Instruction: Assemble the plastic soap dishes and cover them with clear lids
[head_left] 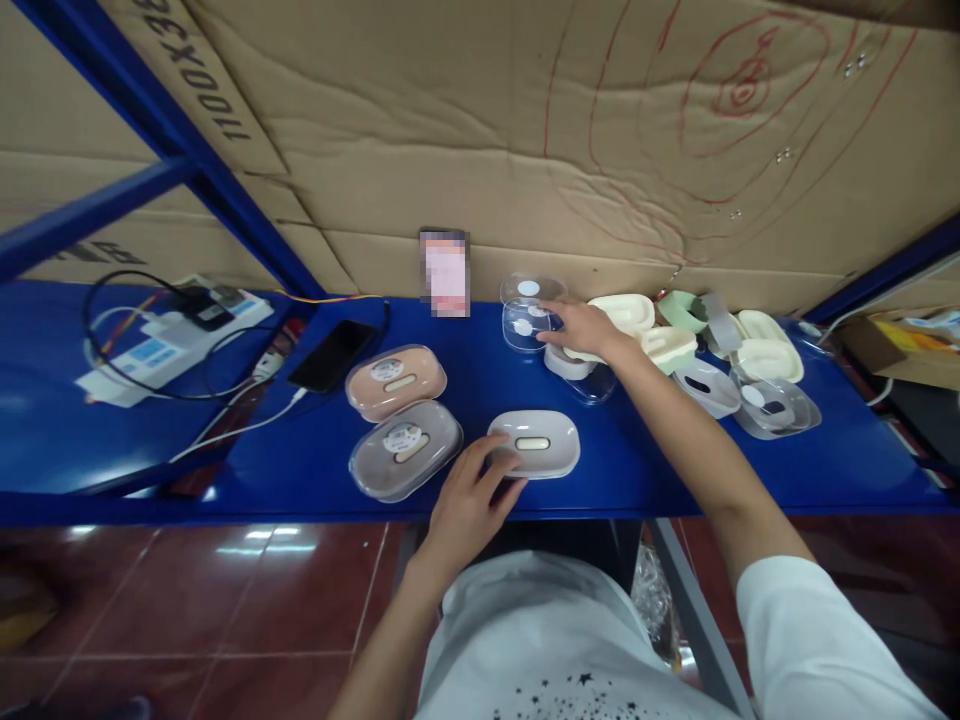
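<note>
A light grey oval soap dish (pixel 551 460) with an oblong cream piece in its middle lies near the table's front edge. My left hand (pixel 472 490) rests its fingertips on the left end of that dish, fingers apart. Farther back, my right hand (pixel 585 328) pinches the edge of a clear plastic lid (pixel 517 330) bearing a round white sticker. Another clear lid (pixel 517 285) lies behind it, against the cardboard. To the left sit a pink dish (pixel 420 370) and a grey dish (pixel 439 450), both under clear labelled lids.
Cream, green and grey dish parts (pixel 769 360) with more clear pieces crowd the right side. A phone (pixel 446 275) leans on the cardboard wall (pixel 450 130). Farther left are a dark phone (pixel 334 357), cables and a white power strip (pixel 161 355). Blue metal posts frame the table.
</note>
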